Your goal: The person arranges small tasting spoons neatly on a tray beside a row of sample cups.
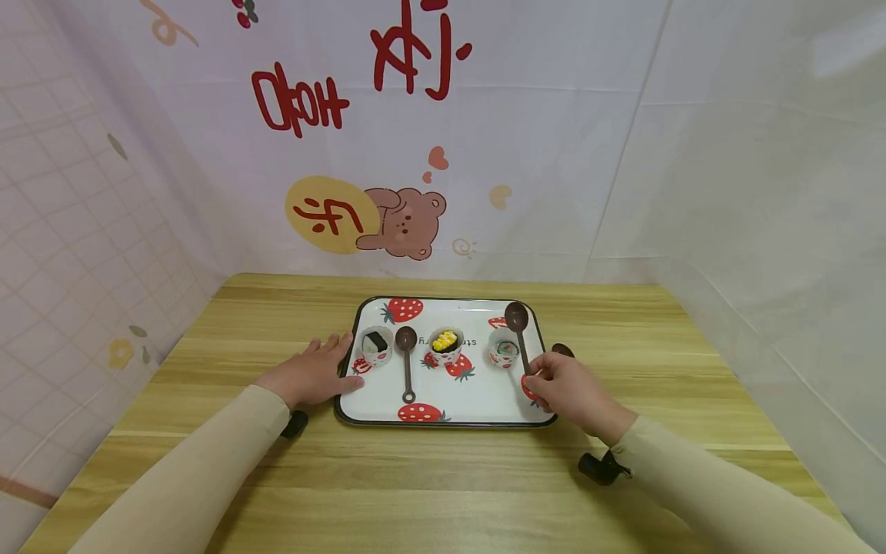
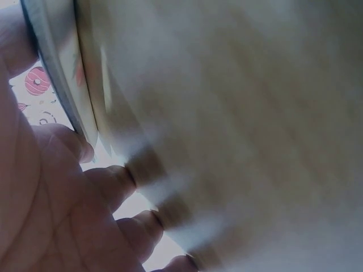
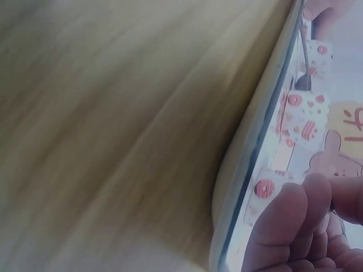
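Observation:
Near its right end, my right hand [image 1: 571,391] pinches the handle of a dark brown spoon [image 1: 517,317] over the strawberry-print tray [image 1: 457,400]. The spoon's bowl points toward the back, beside a paper cup [image 1: 503,355] with a sushi roll piece in it. My left hand [image 1: 314,377] rests at the tray's left edge, thumb over the rim and fingers stretched out along the outside. Just inside that edge stands a cup [image 1: 376,357] with a rice ball. A second brown spoon [image 1: 407,338] lies between it and the middle cup [image 1: 446,357], which holds yellow-topped sushi.
A third brown spoon's bowl [image 1: 562,350] shows right of the tray, the rest hidden behind my right hand. The wooden table [image 1: 415,485] meets a white printed cloth [image 1: 526,154] at the back, with cloth on both sides. Black wrist straps sit below both hands.

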The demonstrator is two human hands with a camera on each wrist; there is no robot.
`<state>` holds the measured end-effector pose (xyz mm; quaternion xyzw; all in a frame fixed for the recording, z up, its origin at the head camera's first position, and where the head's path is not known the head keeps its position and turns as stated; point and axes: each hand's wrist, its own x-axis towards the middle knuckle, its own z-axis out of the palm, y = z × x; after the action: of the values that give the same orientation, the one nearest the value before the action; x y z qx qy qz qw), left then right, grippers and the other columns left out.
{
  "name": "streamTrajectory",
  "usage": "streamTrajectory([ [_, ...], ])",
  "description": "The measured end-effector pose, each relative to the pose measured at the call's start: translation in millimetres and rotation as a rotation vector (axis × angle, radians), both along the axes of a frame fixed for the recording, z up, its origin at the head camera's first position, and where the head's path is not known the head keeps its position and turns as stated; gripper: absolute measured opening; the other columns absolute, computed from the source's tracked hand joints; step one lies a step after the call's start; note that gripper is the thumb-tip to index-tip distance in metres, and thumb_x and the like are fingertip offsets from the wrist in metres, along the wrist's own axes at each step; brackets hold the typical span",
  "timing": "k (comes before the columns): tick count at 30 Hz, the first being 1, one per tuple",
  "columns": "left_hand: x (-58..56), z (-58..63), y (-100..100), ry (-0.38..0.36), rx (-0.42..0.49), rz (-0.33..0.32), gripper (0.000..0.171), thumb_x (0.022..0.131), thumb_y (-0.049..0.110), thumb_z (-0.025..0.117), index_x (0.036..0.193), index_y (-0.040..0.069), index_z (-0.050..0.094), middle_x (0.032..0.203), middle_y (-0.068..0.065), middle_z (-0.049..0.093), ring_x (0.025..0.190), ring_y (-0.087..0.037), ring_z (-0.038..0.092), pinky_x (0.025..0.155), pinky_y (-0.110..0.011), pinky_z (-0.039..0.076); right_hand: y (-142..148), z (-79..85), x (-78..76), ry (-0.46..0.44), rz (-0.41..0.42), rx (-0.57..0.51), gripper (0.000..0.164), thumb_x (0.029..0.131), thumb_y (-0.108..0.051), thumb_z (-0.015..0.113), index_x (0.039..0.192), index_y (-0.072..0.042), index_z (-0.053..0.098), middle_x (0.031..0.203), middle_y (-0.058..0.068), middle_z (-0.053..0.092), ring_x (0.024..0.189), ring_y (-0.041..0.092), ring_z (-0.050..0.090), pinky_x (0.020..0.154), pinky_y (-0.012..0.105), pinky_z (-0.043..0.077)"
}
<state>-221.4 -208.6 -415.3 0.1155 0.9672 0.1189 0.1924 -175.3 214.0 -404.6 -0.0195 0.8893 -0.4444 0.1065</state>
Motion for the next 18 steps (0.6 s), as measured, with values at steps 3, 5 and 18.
streamTrajectory([
  [3, -0.3, -0.4, -0.6, -0.001, 0.004, 0.0, 0.102, 0.099, 0.064, 0.059, 0.168, 0.003, 0.017, 0.172, -0.032, 0.017, 0.154, -0.064, 0.013, 0.121, -0.074, 0.025, -6.3, -0.7, 0.2, -0.008, -0.002, -0.032, 0.012, 0.097, -0.005, 0.068, 0.105, 0.001, 0.061, 0.073, 0.007, 0.063, 0.063, 0.016, 0.057, 0.058, 0.028, 0.051],
  [5, -0.1, -0.1, -0.6, -0.002, 0.005, 0.001, 0.102, 0.099, 0.065, 0.059, 0.168, 0.003, 0.017, 0.172, -0.032, 0.017, 0.155, -0.064, 0.013, 0.121, -0.074, 0.024, -9.9, -1.3, 0.3, -0.015, -0.004, -0.045, 0.012, 0.097, -0.005, 0.068, 0.104, 0.001, 0.061, 0.071, 0.006, 0.061, 0.063, 0.016, 0.057, 0.059, 0.028, 0.051],
  [18, -0.6, 0.2, 0.0, -0.006, 0.003, 0.005, 0.102, 0.099, 0.065, 0.06, 0.168, 0.003, 0.017, 0.172, -0.031, 0.017, 0.155, -0.063, 0.014, 0.121, -0.074, 0.025, -28.7, -9.8, -5.3, -0.059, -0.05, -0.057, 0.008, 0.095, -0.004, 0.069, 0.102, -0.003, 0.064, 0.069, 0.006, 0.061, 0.059, 0.016, 0.055, 0.053, 0.026, 0.047],
])
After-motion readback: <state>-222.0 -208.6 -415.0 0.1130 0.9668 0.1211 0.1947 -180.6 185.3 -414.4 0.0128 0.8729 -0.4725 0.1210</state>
